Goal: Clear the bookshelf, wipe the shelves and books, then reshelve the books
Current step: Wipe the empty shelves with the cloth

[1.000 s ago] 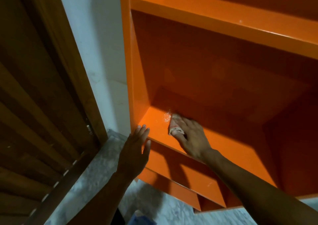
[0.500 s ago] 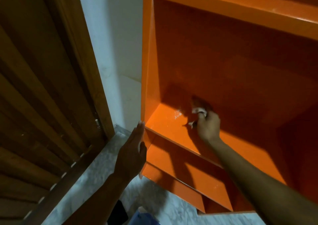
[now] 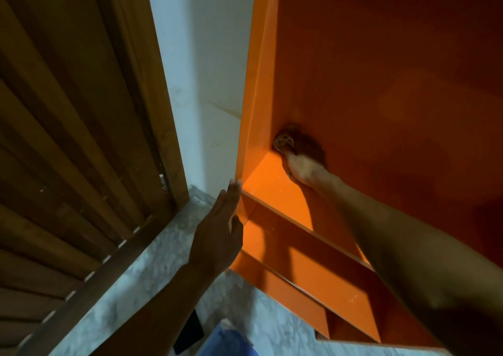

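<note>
My right grip [image 3: 303, 169] presses a small crumpled cloth [image 3: 284, 141] into the glossy orange bookshelf's [image 3: 275, 189] back-left corner. My left grip [image 3: 217, 235], fingers straight, rests flat against its outer side panel.

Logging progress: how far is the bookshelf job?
Done: the shelf in view holds no books, so clearing looks finished here. In hand: right hand presses a cloth into the back left corner; left hand rests flat on the bookshelf's side edge. Left: wiping books, reshelving; no books in view.

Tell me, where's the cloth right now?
In the head view, the cloth is in the right hand, pressed into the shelf's back left corner.
</note>
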